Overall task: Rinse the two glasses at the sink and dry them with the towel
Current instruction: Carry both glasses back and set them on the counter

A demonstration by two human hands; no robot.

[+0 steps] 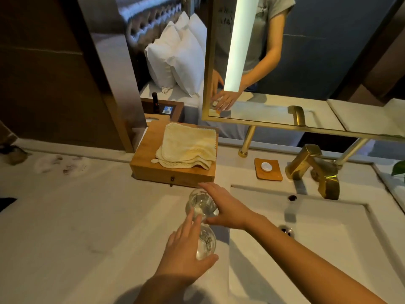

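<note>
Head view: we reach our left hand (pixel 186 253) and right hand (pixel 225 207), fingers (pixel 192 218) spread, around two glasses (pixel 202 205) on the desk (pixel 87 216); next, close and carry to the sink (pixel 328 249).

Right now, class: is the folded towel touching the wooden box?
Touching. The head view shows the towel lying flat on the wooden box lid, its lower folds draped across the wood with no gap.

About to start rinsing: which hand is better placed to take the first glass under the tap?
Right. The right hand lies on the far glass, on the side next to the sink and tap. The left hand cups the near glass, farther from the tap.
</note>
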